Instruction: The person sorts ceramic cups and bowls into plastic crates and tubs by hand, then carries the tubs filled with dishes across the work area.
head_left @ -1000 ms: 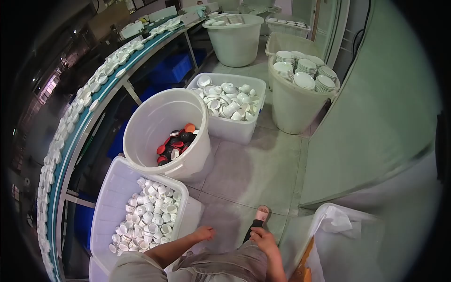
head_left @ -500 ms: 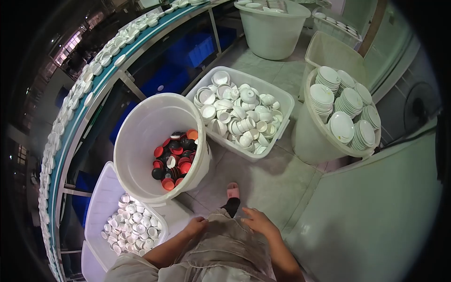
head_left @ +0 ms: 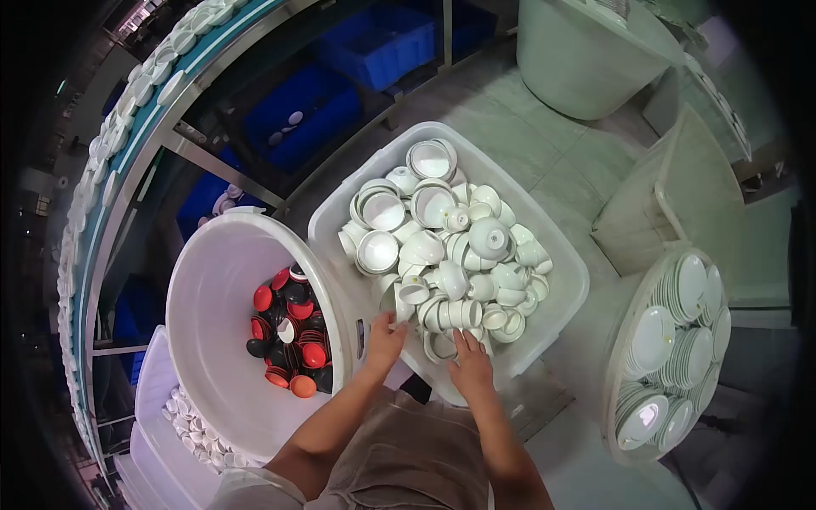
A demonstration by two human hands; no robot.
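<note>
A white plastic tub (head_left: 557, 327) in front of me holds a heap of white bowls and cups. At its near left side, my left hand (head_left: 387, 344) reaches in with fingers apart, against the lower edge of a tilted white bowl (head_left: 397, 299). My right hand (head_left: 472, 367) is over the near rim, its fingers stretched out onto small white cups (head_left: 459, 314) stacked on their sides. Another white bowl (head_left: 438, 344) lies between the two hands. Neither hand has lifted anything; the left fingertips are partly hidden.
A round white bin (head_left: 204, 314) with red and black bowls stands left. Small white dishes fill a tub (head_left: 157, 374) behind it. Stacked plates (head_left: 654, 340) fill a bin at right. A conveyor (head_left: 204, 59) carrying white dishes curves along the left, above blue crates (head_left: 374, 51).
I have moved forward and lean over the tub of white bowls. Both hands have gone from beside my apron into the tub's near side, touching the bowls and cups.
</note>
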